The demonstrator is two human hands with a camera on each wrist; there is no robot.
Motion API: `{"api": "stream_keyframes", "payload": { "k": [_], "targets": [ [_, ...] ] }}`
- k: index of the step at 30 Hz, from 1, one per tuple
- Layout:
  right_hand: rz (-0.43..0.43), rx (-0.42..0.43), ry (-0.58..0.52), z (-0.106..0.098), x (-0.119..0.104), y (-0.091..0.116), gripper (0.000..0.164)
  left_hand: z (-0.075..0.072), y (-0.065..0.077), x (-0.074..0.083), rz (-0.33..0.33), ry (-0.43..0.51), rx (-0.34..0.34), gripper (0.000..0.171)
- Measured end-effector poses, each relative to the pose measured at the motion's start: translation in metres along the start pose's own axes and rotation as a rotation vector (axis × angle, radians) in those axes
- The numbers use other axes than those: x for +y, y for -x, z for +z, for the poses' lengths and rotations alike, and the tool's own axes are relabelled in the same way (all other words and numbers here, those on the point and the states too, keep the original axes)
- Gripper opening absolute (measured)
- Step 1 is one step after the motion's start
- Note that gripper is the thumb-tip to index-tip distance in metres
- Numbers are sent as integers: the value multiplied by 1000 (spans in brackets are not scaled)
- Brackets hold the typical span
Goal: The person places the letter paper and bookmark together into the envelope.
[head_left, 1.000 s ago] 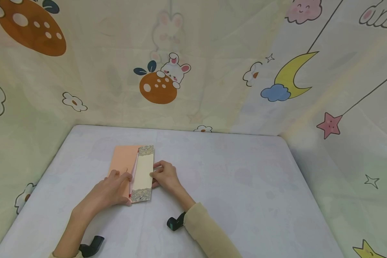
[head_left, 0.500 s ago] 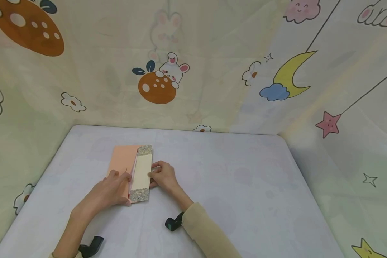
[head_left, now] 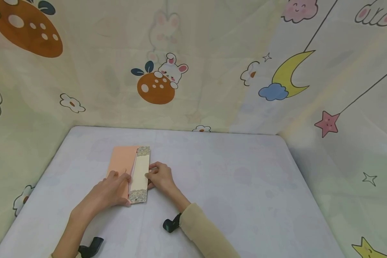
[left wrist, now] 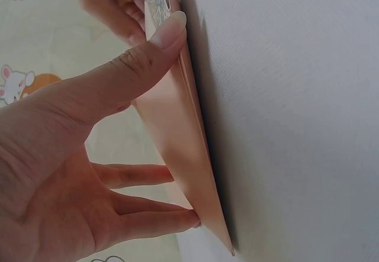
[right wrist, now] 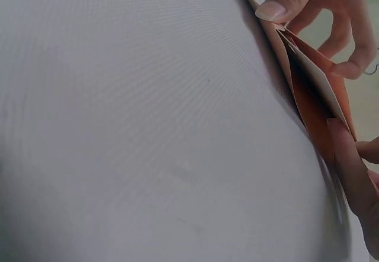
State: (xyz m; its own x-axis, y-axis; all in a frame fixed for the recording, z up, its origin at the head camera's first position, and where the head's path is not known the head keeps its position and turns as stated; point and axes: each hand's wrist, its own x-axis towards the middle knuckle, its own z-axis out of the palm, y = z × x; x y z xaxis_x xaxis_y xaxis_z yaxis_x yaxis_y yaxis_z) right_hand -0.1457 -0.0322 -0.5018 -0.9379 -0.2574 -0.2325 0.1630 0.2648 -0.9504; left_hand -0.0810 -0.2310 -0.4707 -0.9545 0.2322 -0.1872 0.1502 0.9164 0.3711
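A peach envelope point(head_left: 124, 157) lies on the table, left of the middle. From its right-hand opening sticks a cream card point(head_left: 140, 175) with lace-patterned ends; its left part is hidden inside. My left hand point(head_left: 108, 191) holds the envelope, thumb at the near edge and fingers on the upper face, as the left wrist view shows. With thumb and fingers my right hand point(head_left: 161, 177) pinches the card's right edge. In the right wrist view the envelope's mouth gapes around a pale inner layer point(right wrist: 320, 78).
A white-covered table point(head_left: 229, 186) spreads under both hands. Printed cloth walls point(head_left: 213, 89) rise behind it and at the sides. Black wrist-camera mounts point(head_left: 172, 224) sit at both wrists, low over the table.
My right hand has moved slightly left with the card, and less of the card shows outside the envelope. The left hand stays in place on the envelope. The head view has shifted slightly.
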Motion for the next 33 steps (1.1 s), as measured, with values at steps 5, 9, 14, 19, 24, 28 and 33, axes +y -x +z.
{"api": "stream_keyframes", "payload": {
  "k": [5,9,14,19,24,28,33],
  "targets": [
    [-20,13,28,2,-2,2,30,1,0,-1,9,7,10,77],
    [-17,9,41,0,-3,6,35,2,0,-1,4,0,21,75],
    [-31,17,77,-3,-4,10,38,3,0,0,-1,-14,28,76],
    [-57,31,100,-4,-3,12,38,4,0,0,12,-15,34,77],
    [-29,28,33,-2,-1,12,34,4,0,-1,8,-14,32,78],
    [-22,30,33,0,-1,12,35,4,-1,-1,5,-13,34,79],
    [-31,13,7,2,-1,13,39,4,-1,-2,9,-11,41,78]
  ]
}}
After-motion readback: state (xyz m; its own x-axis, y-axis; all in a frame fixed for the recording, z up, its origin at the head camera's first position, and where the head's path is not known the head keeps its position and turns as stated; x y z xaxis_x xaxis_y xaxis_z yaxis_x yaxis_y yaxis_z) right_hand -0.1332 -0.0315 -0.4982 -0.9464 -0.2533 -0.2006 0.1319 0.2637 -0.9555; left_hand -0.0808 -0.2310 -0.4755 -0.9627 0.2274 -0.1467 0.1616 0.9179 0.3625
